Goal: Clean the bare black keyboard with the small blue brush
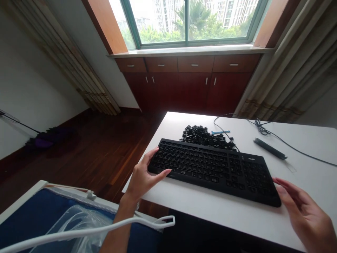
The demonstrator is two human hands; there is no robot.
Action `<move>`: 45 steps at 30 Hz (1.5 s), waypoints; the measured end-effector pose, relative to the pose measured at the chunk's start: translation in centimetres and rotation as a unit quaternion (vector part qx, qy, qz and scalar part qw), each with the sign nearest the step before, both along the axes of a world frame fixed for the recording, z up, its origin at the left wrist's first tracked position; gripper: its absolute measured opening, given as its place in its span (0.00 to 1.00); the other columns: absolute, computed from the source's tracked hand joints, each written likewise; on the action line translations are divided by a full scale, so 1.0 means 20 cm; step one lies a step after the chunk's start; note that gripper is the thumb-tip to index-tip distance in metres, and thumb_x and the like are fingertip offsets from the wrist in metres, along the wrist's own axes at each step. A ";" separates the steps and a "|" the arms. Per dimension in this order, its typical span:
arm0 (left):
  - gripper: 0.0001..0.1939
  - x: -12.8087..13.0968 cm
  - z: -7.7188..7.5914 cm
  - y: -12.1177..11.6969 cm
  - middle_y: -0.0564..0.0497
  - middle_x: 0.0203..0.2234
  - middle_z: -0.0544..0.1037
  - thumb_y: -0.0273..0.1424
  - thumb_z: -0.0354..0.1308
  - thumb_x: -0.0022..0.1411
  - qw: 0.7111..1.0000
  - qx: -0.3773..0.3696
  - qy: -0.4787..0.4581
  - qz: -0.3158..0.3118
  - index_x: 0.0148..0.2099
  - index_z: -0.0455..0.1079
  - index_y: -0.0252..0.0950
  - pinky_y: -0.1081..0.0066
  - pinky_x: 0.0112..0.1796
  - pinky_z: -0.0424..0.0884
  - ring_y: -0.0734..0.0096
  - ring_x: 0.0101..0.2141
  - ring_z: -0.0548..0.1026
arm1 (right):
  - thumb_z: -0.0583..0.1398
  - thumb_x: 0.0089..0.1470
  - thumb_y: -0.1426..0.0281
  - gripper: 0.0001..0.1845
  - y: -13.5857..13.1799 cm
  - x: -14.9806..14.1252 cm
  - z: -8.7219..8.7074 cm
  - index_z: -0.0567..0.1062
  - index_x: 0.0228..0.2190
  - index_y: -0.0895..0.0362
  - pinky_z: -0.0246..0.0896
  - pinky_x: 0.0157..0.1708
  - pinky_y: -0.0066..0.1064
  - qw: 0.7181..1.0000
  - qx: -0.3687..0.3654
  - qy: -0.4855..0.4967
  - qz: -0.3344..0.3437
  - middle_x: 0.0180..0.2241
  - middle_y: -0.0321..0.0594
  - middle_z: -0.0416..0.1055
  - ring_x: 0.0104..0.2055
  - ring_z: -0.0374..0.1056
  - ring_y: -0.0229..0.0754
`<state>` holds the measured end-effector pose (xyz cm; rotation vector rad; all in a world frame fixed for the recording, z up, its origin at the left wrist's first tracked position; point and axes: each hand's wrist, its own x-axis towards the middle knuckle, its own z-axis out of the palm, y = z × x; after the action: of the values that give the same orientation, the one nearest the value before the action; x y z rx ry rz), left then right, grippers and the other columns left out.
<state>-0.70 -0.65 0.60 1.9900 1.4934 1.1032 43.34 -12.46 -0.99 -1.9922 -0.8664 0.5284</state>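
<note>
A black computer keyboard (195, 161) lies at a slant over the white table, with its keycaps off and the key sockets bare across most of it. My left hand (144, 175) grips its left end, thumb over the front edge and fingers at the left side. At the right end, my right hand (302, 207) holds the side edge between thumb and fingers; part of those fingers is hidden. Just behind the keyboard is a heap of loose black keycaps (200, 134). A thin blue tool (221, 132) lies beside the heap.
On the white table (310, 179) are a long black strip (270, 149) and a bundled black cable (260, 127). Left of the table stands a blue fabric container (23, 214) with clear plastic (79, 218) on it. A white bar (86, 234) crosses the lower left.
</note>
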 end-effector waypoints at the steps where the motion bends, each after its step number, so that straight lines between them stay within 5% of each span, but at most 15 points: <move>1: 0.42 0.00 0.00 0.00 0.45 0.64 0.68 0.43 0.72 0.54 1.000 0.000 0.001 -0.009 0.67 0.60 0.44 0.54 0.64 0.65 0.54 0.63 0.68 | 0.64 0.47 0.43 0.31 0.00 -0.01 0.01 0.79 0.49 0.46 0.56 0.64 0.57 1.000 -0.003 0.005 -0.004 0.52 0.41 0.78 0.55 0.71 0.62; 12: 0.42 0.00 -0.01 -0.02 0.44 0.66 0.65 0.37 0.71 0.57 0.994 -0.001 0.006 -0.110 0.69 0.57 0.45 0.50 0.61 0.70 0.51 0.63 0.68 | 0.64 0.51 0.47 0.28 0.02 0.00 0.00 0.79 0.49 0.48 0.57 0.64 0.55 0.996 0.044 0.028 -0.071 0.52 0.41 0.77 0.55 0.71 0.60; 25: 0.28 -0.01 -0.03 0.00 0.47 0.60 0.72 0.34 0.66 0.63 0.997 -0.017 -0.066 -0.039 0.64 0.64 0.44 0.48 0.59 0.72 0.54 0.56 0.75 | 0.66 0.49 0.49 0.28 0.01 0.01 -0.02 0.77 0.48 0.51 0.59 0.64 0.51 0.994 0.067 0.070 -0.041 0.53 0.42 0.76 0.56 0.71 0.59; 31: 0.30 0.00 0.00 0.03 0.47 0.59 0.73 0.38 0.66 0.63 0.999 -0.032 -0.026 -0.014 0.64 0.64 0.43 0.51 0.58 0.74 0.55 0.55 0.76 | 0.64 0.48 0.46 0.31 0.02 0.03 -0.05 0.77 0.48 0.53 0.67 0.57 0.48 1.000 0.023 -0.005 -0.009 0.53 0.44 0.76 0.51 0.73 0.57; 35: 0.29 0.01 0.08 0.08 0.47 0.57 0.73 0.44 0.64 0.63 0.998 -0.017 0.054 0.021 0.63 0.64 0.43 0.59 0.49 0.81 0.58 0.50 0.79 | 0.64 0.47 0.44 0.30 0.03 0.02 -0.04 0.76 0.49 0.45 0.65 0.57 0.51 0.999 -0.019 -0.026 -0.018 0.52 0.37 0.75 0.51 0.73 0.56; 39: 0.21 0.08 0.23 0.22 0.46 0.58 0.72 0.48 0.54 0.69 0.970 0.024 0.241 0.010 0.54 0.72 0.39 0.58 0.57 0.72 0.56 0.54 0.75 | 0.63 0.49 0.44 0.29 0.03 0.00 0.00 0.76 0.49 0.45 0.64 0.56 0.51 0.998 -0.034 -0.043 -0.013 0.52 0.37 0.75 0.50 0.72 0.55; 41: 0.21 0.14 0.32 0.34 0.46 0.53 0.76 0.47 0.48 0.72 0.949 -0.037 0.310 -0.040 0.53 0.72 0.39 0.63 0.54 0.72 0.60 0.51 0.76 | 0.62 0.50 0.44 0.29 0.03 -0.01 0.00 0.76 0.49 0.45 0.64 0.55 0.51 0.998 -0.034 -0.053 -0.008 0.52 0.37 0.75 0.50 0.72 0.54; 45: 0.20 0.27 0.45 0.61 0.49 0.45 0.80 0.48 0.55 0.67 0.912 -0.134 0.376 -0.099 0.51 0.75 0.41 0.68 0.43 0.74 0.61 0.43 0.79 | 0.62 0.50 0.44 0.28 0.03 -0.01 0.00 0.75 0.48 0.44 0.65 0.53 0.50 0.998 -0.028 -0.055 -0.012 0.51 0.36 0.75 0.49 0.73 0.54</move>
<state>4.76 11.51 9.55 2.4089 1.6032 -0.0002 43.18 -11.81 -0.89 -2.0976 -0.9022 0.4362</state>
